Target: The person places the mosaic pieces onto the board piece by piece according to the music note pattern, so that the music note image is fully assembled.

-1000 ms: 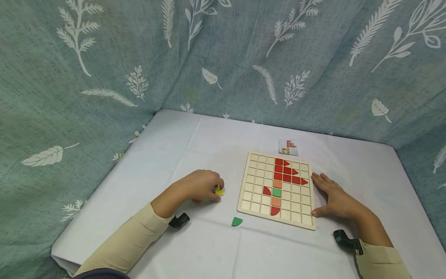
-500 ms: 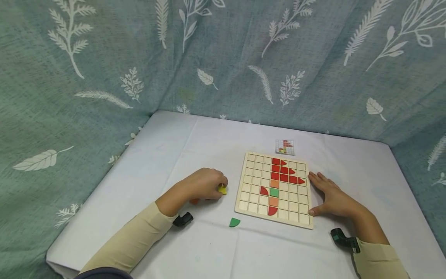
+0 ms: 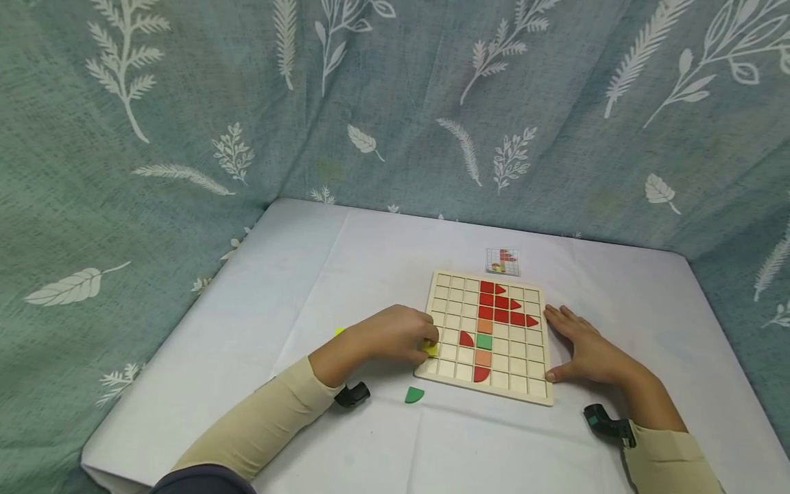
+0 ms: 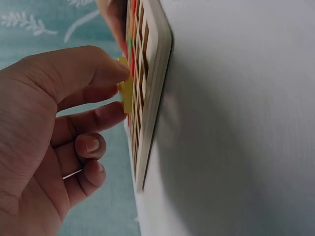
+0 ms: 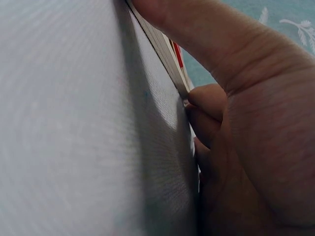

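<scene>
My left hand (image 3: pixel 398 334) pinches a small yellow piece (image 4: pixel 126 93) between thumb and fingers, at the left side of the wooden grid board (image 3: pixel 447 302). In the left wrist view the piece stands on edge, close against the board's face; its full shape is partly hidden by the fingers. My right hand (image 3: pixel 586 353) lies along the board's right edge, thumb and fingertips touching it. Set in the board are rows of red pieces (image 3: pixel 502 313), a column with orange squares (image 3: pixel 483 358) and a green square (image 3: pixel 484 342), and two red quarter-rounds (image 3: pixel 466 339).
A small printed pattern card (image 3: pixel 503 261) lies behind the board. One loose green quarter-round (image 3: pixel 414 395) is on the white cloth in front of it. Another yellow piece (image 3: pixel 339 331) peeks out behind the left wrist. A leaf-patterned curtain (image 3: pixel 395 103) hangs beyond the table.
My left hand has carried the yellow piece rightward from the cloth to the board's left side. A yellow piece behind the wrist has come into view. The right hand stays at the board's edge.
</scene>
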A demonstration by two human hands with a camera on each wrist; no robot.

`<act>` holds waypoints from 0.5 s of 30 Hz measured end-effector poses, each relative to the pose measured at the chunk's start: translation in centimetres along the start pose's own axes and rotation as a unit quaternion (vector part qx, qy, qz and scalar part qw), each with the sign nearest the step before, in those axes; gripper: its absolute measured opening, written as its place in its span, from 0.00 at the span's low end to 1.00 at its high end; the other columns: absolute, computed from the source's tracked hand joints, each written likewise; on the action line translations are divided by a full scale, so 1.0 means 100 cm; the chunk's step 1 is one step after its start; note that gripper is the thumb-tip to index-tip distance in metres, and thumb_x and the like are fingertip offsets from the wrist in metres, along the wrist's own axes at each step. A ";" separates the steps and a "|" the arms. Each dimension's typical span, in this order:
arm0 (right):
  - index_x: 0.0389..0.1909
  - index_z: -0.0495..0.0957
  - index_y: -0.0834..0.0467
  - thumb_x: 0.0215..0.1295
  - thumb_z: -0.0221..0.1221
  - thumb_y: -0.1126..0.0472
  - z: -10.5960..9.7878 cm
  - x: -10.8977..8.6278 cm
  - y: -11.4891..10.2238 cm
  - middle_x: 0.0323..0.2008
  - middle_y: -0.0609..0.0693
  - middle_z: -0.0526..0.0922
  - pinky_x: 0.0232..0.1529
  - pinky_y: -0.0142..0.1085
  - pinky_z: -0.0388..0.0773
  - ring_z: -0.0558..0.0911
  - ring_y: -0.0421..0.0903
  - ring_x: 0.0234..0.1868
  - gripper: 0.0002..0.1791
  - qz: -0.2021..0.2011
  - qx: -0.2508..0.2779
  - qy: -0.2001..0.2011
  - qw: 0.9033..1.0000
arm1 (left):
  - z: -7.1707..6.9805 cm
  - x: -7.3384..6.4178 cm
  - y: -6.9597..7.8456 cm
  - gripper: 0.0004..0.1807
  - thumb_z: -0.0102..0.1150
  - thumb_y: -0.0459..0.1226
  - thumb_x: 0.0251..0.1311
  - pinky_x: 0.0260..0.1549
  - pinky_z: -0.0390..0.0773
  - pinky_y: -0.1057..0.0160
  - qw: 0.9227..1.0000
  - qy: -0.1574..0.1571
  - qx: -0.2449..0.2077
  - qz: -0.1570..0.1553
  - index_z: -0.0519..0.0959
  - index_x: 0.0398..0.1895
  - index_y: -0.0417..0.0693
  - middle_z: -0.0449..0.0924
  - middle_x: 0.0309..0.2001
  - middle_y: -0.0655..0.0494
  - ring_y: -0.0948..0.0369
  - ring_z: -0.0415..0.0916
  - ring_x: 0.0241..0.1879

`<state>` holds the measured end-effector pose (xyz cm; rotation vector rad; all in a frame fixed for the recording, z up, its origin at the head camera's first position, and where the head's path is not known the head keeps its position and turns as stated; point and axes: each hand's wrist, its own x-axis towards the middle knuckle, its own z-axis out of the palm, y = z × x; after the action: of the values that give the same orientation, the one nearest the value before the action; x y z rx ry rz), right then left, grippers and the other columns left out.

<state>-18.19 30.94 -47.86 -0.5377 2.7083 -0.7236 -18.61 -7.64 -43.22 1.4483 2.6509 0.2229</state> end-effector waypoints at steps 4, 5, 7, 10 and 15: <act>0.76 0.48 0.61 0.31 0.74 0.32 0.000 -0.001 0.000 0.75 0.60 0.47 0.66 0.63 0.39 0.40 0.62 0.74 0.73 -0.001 0.000 0.001 1.000 | 0.004 0.011 0.005 0.05 0.65 0.39 0.50 0.26 0.66 0.70 1.000 0.003 -0.004 0.021 0.82 0.32 0.55 0.72 0.27 0.65 0.68 0.64 0.25; 0.76 0.48 0.61 0.31 0.74 0.32 0.000 -0.001 0.000 0.75 0.60 0.47 0.66 0.63 0.39 0.40 0.62 0.74 0.73 0.000 -0.001 0.001 1.000 | 0.006 0.014 0.007 0.05 0.65 0.39 0.50 0.26 0.66 0.70 1.000 0.003 -0.003 0.025 0.82 0.32 0.55 0.72 0.26 0.65 0.68 0.64 0.25; 0.76 0.48 0.61 0.31 0.74 0.32 0.000 0.000 0.000 0.75 0.60 0.47 0.65 0.63 0.39 0.40 0.62 0.74 0.74 0.001 -0.003 0.001 1.000 | 0.007 0.019 0.010 0.04 0.65 0.39 0.51 0.26 0.65 0.70 0.999 0.002 0.000 0.032 0.81 0.31 0.55 0.71 0.26 0.66 0.68 0.63 0.25; 0.76 0.48 0.61 0.31 0.74 0.32 0.000 0.000 0.001 0.75 0.60 0.47 0.65 0.64 0.40 0.40 0.62 0.74 0.74 0.002 -0.005 0.003 1.000 | 0.009 0.028 0.016 0.03 0.64 0.38 0.52 0.25 0.64 0.69 0.999 0.003 0.008 0.037 0.80 0.29 0.56 0.69 0.25 0.66 0.68 0.62 0.24; 0.76 0.48 0.61 0.31 0.74 0.32 0.001 0.001 0.002 0.75 0.60 0.47 0.65 0.64 0.39 0.40 0.62 0.74 0.74 0.003 -0.005 0.003 1.000 | 0.012 0.036 0.024 0.02 0.64 0.38 0.54 0.26 0.67 0.70 0.999 -0.006 0.020 0.038 0.82 0.31 0.57 0.70 0.27 0.68 0.69 0.64 0.25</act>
<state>-18.30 31.02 -48.10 -0.5296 2.7199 -0.7128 -18.42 -3.24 -44.06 1.5583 2.6093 0.1685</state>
